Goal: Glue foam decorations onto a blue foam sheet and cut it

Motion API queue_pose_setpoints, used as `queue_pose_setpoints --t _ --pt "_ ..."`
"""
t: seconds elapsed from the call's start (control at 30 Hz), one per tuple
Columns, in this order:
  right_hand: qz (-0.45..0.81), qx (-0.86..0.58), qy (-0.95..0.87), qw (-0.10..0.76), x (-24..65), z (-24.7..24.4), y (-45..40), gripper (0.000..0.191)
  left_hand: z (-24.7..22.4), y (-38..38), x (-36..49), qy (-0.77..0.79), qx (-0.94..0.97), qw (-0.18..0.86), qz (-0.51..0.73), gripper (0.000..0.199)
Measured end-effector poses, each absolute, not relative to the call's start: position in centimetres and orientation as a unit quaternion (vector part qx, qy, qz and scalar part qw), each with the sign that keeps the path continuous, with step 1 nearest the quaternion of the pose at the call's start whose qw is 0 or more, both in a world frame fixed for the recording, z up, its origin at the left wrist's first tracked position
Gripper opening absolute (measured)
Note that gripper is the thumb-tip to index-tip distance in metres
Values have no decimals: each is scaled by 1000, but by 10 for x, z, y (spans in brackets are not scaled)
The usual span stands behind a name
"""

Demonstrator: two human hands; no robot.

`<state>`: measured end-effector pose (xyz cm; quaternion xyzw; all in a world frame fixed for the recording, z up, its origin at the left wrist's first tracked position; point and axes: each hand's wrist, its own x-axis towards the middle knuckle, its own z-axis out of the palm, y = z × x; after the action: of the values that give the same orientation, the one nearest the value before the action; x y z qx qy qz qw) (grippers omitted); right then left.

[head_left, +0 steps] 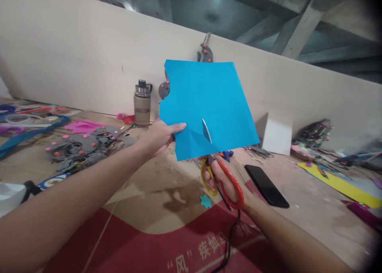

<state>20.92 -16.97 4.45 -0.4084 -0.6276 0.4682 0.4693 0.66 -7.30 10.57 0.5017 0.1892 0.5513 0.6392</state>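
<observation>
A blue sheet of paper (209, 94) is held up in front of me, its left edge notched by curved cut-outs. My left hand (159, 137) pinches that sheet at its lower left, thumb on the near face. Red and yellow scissors (234, 189) are in my right hand (219, 175), with fingers through the handles. One blade shows in front of the paper, reaching up from the bottom edge; the other is hidden behind it. Below the scissors, a small turquoise flower-shaped cut-out (205, 201) lies on the cardboard.
A black phone (266, 185) lies to the right, beyond a black cable (231, 241). A water bottle (142, 106) stands by the pale partition (89, 54). Grey pieces with pink and orange dots (71, 145) lie at left; yellow paper (340, 183) is at right.
</observation>
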Motion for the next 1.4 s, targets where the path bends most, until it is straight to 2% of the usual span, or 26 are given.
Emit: queue_pose_setpoints --t 0.5,0.8,1.17,1.4 --pt "471 -422 -594 497 205 41 -171 42 105 -80 10 192 501 632 560 56" --pt "453 -439 -604 487 204 45 -172 44 102 -78 11 194 495 634 561 65" --pt "420 -433 -643 472 209 43 -170 47 105 -85 12 223 500 626 555 59" --pt "389 -441 -657 472 208 44 -172 47 105 -88 15 197 502 629 560 65"
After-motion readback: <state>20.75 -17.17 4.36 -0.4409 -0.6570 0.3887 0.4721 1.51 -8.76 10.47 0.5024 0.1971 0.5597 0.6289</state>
